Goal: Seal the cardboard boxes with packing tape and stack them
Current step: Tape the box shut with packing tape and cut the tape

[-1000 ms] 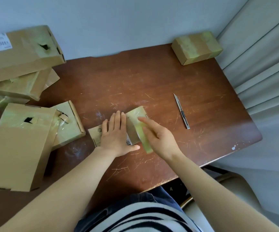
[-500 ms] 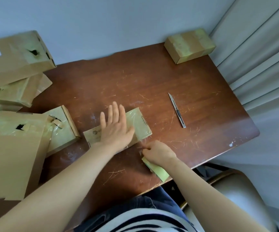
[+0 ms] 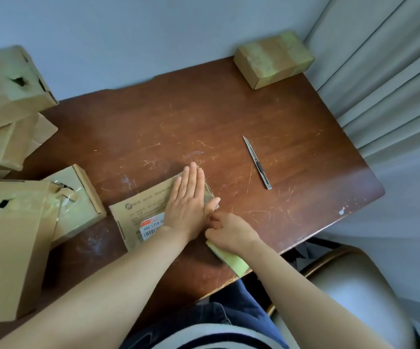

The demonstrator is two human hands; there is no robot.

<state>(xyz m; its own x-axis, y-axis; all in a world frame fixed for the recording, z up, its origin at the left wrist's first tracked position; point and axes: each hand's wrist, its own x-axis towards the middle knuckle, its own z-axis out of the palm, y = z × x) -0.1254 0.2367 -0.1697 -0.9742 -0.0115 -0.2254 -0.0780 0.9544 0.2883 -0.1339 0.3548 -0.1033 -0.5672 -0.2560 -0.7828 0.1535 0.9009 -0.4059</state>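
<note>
Flat cardboard box [image 3: 138, 217], mid-table [image 3: 304, 172]: my left hand [image 3: 188, 200] presses flat on it, fingers straight and together. My right hand [image 3: 229, 231], beside the left thumb, curls onto yellow-green packing tape [image 3: 229, 259] at the box's near corner. Utility knife [image 3: 256, 163] lies to the right, well apart. Small taped box [image 3: 274, 59] sits at the far corner. Larger boxes [image 3: 9, 91] crowd the left edge.

Flat labelled box [image 3: 138, 215], greenish tape [image 3: 230, 260] just beside

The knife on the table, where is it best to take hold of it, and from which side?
Pinch the knife by its handle end, the one nearer the front edge of the table, coming from above: it lies flat, and the blade tip points away from you.
</note>
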